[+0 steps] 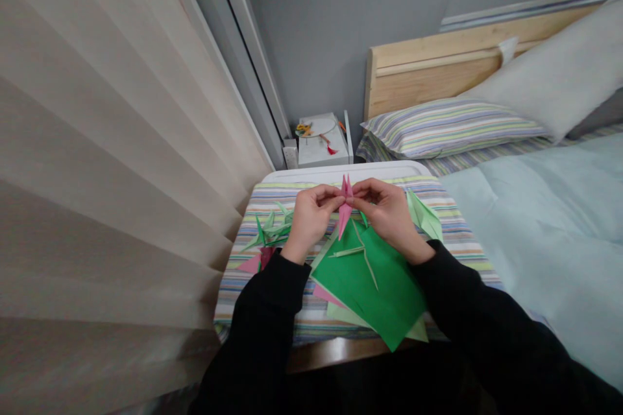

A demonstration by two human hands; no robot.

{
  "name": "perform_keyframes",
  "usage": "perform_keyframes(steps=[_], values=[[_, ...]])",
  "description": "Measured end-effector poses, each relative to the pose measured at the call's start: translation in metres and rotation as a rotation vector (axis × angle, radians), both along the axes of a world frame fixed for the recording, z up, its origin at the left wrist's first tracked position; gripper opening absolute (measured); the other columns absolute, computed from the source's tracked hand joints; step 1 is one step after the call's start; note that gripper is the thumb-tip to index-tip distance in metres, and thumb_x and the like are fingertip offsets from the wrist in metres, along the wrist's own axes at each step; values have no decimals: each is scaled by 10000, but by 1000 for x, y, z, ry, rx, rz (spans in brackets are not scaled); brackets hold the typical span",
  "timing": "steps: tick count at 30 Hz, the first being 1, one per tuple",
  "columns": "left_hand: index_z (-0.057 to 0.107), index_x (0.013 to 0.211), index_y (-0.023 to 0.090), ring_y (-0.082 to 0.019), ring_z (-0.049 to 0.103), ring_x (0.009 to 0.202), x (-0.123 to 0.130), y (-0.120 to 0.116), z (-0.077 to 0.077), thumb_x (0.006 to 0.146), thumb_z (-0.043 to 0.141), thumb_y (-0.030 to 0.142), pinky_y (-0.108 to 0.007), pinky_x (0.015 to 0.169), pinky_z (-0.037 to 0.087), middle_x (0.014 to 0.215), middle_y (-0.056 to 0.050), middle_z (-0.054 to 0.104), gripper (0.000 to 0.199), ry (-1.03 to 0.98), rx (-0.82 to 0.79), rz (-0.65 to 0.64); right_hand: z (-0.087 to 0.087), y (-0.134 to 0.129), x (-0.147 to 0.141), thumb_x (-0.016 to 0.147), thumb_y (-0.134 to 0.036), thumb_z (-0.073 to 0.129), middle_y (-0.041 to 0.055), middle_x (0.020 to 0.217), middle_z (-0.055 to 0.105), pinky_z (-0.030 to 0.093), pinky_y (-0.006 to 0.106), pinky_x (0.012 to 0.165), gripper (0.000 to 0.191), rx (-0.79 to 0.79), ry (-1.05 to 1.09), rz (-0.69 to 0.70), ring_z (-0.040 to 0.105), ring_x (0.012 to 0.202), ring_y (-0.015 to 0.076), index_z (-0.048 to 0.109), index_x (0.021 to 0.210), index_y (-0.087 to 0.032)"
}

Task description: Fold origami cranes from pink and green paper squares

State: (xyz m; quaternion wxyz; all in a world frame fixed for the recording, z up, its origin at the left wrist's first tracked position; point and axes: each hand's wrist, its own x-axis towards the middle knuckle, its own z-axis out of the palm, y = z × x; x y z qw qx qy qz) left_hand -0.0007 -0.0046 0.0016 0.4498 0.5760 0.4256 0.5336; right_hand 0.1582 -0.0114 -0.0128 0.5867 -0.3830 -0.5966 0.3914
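A pink folded origami paper (344,217), narrow and pointed at both ends, is held up between my two hands; its far end splits into two points. My left hand (311,214) pinches its left side with thumb and fingers. On the other side, my right hand (387,211) grips it the same way. Beneath them lies a stack of paper sheets with a green sheet (384,285) on top. Thin pale green folded strips (366,256) rest on that sheet. Left of my left hand are several green folded paper pieces (267,230) and a pink piece (250,264).
A striped cloth (302,331) covers the small table. A light green folded paper (424,214) lies at its right. Behind stands a white cabinet (316,154) with small items on it. A curtain (121,175) hangs close on the left; a bed (535,220) is on the right.
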Motion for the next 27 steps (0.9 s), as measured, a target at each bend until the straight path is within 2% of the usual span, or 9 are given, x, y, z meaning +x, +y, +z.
perform_keyframes(steps=[6,10,12,14,16,18,20,27], values=[[772,786,153,-192,705,773,1,1,0,734,739,171,-323,801,545,799,-53,780,64,32,88,66,7,-3,1,838,-157,717,27,921,654,508,291,633,98,292,-235,-203,610,754,156,691,913,-215],[795,798,159,-231,732,885,1,0,0,755,739,166,-365,894,555,884,-79,801,71,60,140,44,6,-4,3,854,-137,713,19,844,638,509,296,638,87,366,-289,-167,607,749,161,697,890,-215],[801,862,159,-241,737,952,0,-1,-1,772,745,181,-378,943,553,950,-92,804,109,13,139,-2,5,-3,2,871,-155,705,24,829,677,519,304,661,58,335,-235,-129,633,762,166,704,859,-211],[787,1028,173,-236,735,1022,0,-1,-2,801,739,197,-381,982,548,1048,-98,798,234,-94,101,-65,5,-2,2,874,-201,721,33,850,720,538,308,665,24,241,-74,-126,661,752,166,712,852,-205],[747,1163,195,-230,730,1064,0,-1,-4,800,761,209,-378,996,548,1126,-99,784,364,-200,51,-111,7,-1,1,837,-265,773,36,837,740,552,304,631,86,122,99,-115,668,696,159,723,839,-196],[758,1140,195,-231,736,1044,0,0,-5,756,817,220,-367,976,559,1118,-99,786,390,-246,22,-115,10,-1,1,777,-318,830,31,784,740,556,300,589,161,33,200,-74,656,628,151,737,806,-190],[797,1033,180,-235,743,999,1,0,-5,716,857,239,-359,942,572,1077,-101,797,328,-241,17,-102,13,-2,0,732,-349,865,26,741,735,559,303,571,201,-23,244,-28,648,595,149,750,779,-191],[833,958,180,-241,746,923,5,-5,1,710,859,277,-369,895,575,1010,-93,813,268,-121,68,-77,16,-6,-3,676,-344,891,35,740,750,552,295,577,186,-89,268,49,648,618,150,785,732,-201]])
